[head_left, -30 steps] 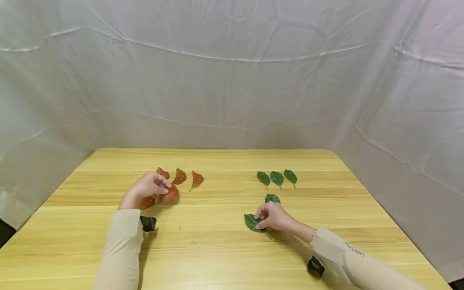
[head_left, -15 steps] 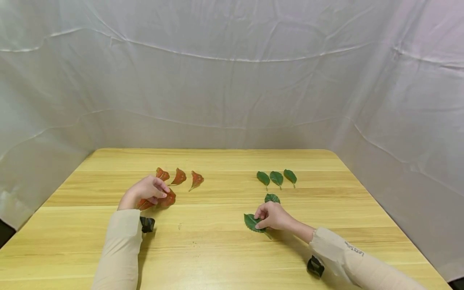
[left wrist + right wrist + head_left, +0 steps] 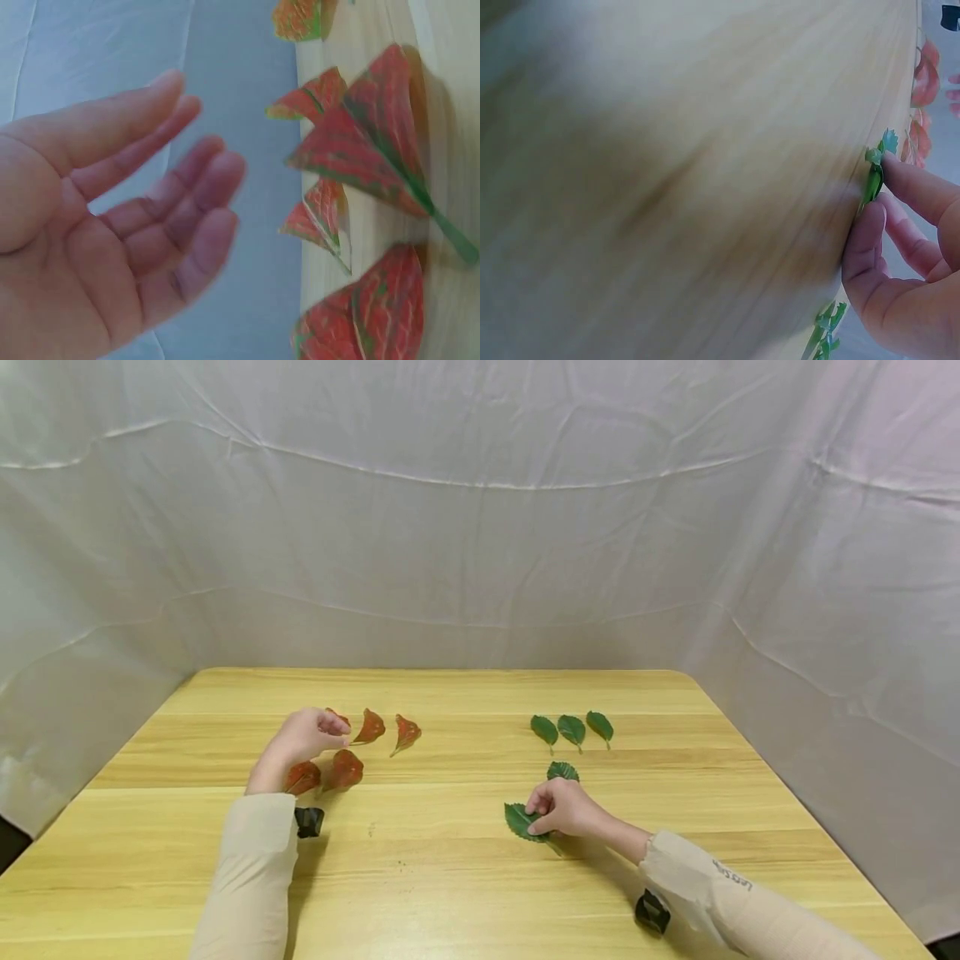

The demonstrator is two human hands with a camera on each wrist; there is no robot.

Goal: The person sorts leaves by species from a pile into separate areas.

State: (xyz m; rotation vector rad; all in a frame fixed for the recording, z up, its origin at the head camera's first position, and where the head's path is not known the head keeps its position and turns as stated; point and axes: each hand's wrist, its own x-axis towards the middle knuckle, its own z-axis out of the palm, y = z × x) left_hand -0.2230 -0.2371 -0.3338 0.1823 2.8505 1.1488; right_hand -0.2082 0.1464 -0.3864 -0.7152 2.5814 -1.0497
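Note:
My left hand (image 3: pixel 307 735) hovers over the red leaves at the table's left, holding nothing. The left wrist view shows its fingers (image 3: pixel 214 180) loosely bent, apart from the leaves. Just below it lie two red leaves, one (image 3: pixel 347 769) right of the other (image 3: pixel 303 777). Behind them is a row of three, the leftmost (image 3: pixel 341 717) partly covered by the hand. With thumb and fingertips, my right hand (image 3: pixel 566 808) pinches a green leaf (image 3: pixel 519 820) close to the tabletop. Another green leaf (image 3: pixel 562 770) lies just behind that hand, partly hidden.
Three green leaves (image 3: pixel 572 730) form a row at the back right of the wooden table (image 3: pixel 450 877). Pale cloth (image 3: pixel 480 560) hangs behind and at both sides. Small dark specks (image 3: pixel 402 865) mark the wood near the front middle.
The left hand has lowered a red leaf onto the table, let it go, and risen slightly off it. The right hand stays still with its green leaf.

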